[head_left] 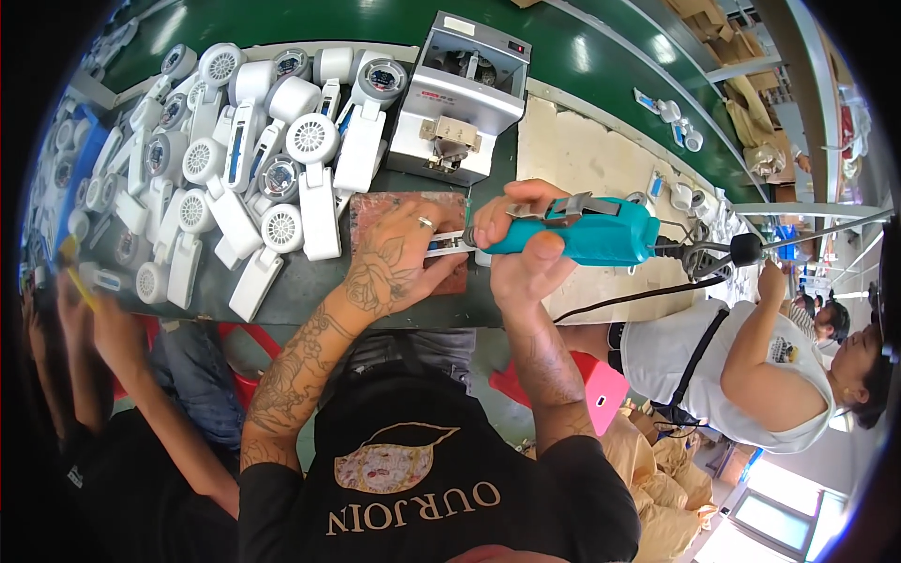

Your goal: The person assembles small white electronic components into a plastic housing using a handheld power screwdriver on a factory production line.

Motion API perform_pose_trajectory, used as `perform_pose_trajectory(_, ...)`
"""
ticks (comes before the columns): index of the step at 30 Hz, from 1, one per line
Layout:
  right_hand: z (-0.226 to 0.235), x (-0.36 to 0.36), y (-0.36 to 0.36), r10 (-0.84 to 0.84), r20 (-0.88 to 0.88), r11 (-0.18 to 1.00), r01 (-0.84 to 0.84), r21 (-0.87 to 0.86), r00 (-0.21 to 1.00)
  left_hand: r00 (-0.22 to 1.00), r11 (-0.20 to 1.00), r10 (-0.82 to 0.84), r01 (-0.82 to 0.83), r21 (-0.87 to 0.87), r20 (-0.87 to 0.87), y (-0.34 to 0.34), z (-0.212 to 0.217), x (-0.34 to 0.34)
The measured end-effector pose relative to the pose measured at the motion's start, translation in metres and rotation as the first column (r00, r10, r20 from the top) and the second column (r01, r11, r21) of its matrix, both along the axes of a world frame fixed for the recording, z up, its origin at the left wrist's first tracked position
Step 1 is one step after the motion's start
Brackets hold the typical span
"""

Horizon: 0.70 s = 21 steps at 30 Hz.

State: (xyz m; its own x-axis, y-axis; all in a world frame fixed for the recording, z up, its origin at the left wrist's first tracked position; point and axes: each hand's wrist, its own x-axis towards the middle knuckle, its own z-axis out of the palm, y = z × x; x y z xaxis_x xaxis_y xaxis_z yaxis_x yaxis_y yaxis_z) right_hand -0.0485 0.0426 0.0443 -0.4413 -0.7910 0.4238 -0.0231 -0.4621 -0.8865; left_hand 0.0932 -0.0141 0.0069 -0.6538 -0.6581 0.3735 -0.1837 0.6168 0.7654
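My left hand [392,251], with a ring on one finger, presses down on a reddish-brown work pad [454,281]. Its fingers close around a white plastic piece [445,244], mostly covered, so its full shape is hidden. A teal electric screwdriver [591,236] lies nearly level in my right hand [526,267], which wraps its narrow end. The screwdriver's tip points left at the white piece; whether it touches a screw cannot be made out. Left of my hands lies a crowd of white handheld fans [314,202], some with grilles on and some showing inner parts.
Behind the pad stands a grey metal screw feeder [460,89]. Cardboard [563,150] covers the bench to the right, crossed by a black cord [638,298]. A green conveyor belt [601,56] runs behind. Co-workers sit left and right [723,366]; a blue bin [89,150] stands far left.
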Motion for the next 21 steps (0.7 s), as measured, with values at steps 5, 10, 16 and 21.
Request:
perform_pose_trajectory(5,0.011,0.005,-0.004,-0.044,-0.001,0.999,0.044,0.023,0.999,0.998,1.0,0.004,-0.002,-0.029,0.065,0.002,0.0,0.0)
perform_pose_trajectory(10,0.03,-0.002,-0.012,-0.129,0.001,0.992,0.129,0.015,0.992,0.996,1.0,-0.02,0.019,0.004,0.084,0.0,0.003,0.006)
perform_pose_trajectory(16,0.017,0.01,-0.004,0.011,0.013,0.998,-0.012,0.058,1.0,0.999,0.998,0.0,0.003,-0.062,0.055,0.003,-0.004,0.01)
perform_pose_trajectory(21,0.01,0.008,-0.005,0.006,0.043,0.999,-0.008,0.053,0.999,0.997,0.998,-0.004,0.009,-0.057,0.081,0.003,-0.002,0.011)
